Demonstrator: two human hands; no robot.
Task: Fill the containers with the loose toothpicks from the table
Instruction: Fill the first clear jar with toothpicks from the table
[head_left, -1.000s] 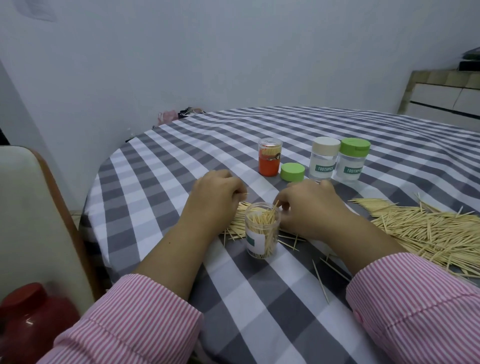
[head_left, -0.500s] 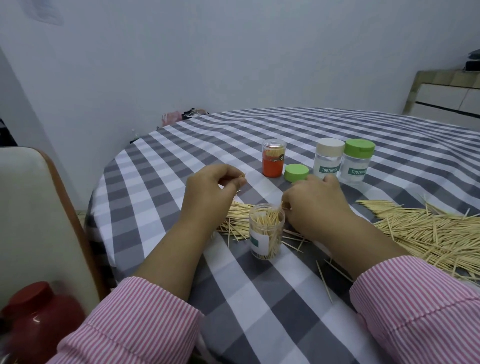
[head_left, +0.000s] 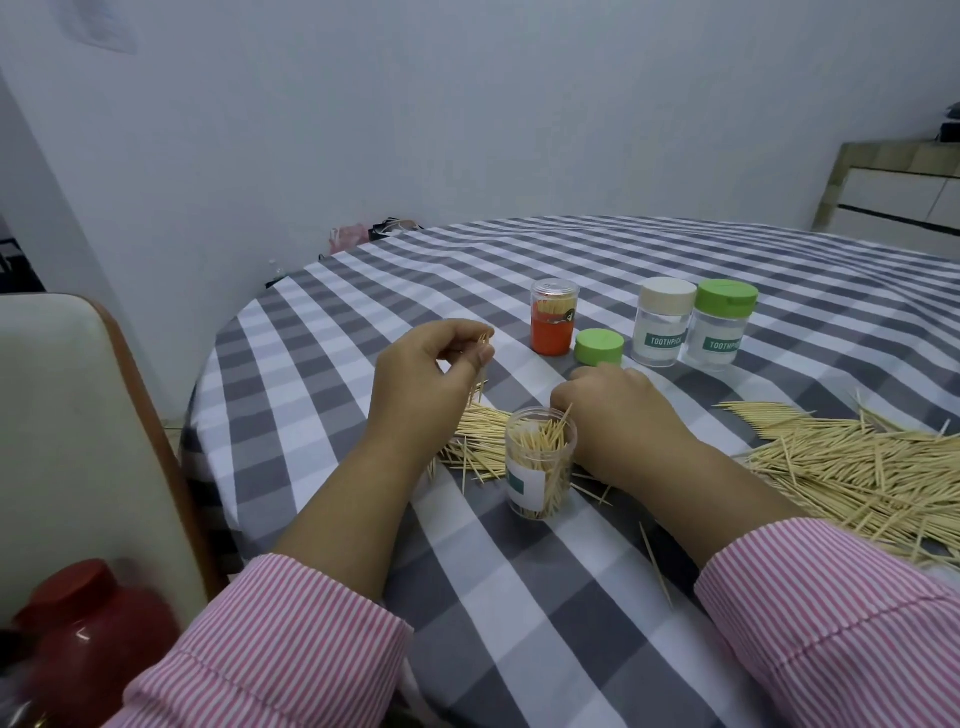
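Several toothpicks (head_left: 482, 364) are pinched upright in the fingers of the left hand (head_left: 423, 384), raised above the surface (head_left: 519, 597). Right hand (head_left: 618, 415) rests behind the open jar (head_left: 540, 470), fingers curled down among loose sticks; whether they pinch any, I cannot tell. Judged light, stiff, thin and easily snapped or scattered, toothpicks are best taken mid-length in small aligned bundles. Open jar is partly filled, sticks leaning. Orange container (head_left: 553, 325) holds toothpicks under a clear cap. Two capped jars (head_left: 693, 330) appear empty. A large pile (head_left: 857, 467) lies right; a smaller heap (head_left: 475, 441) sits just left of the open jar.
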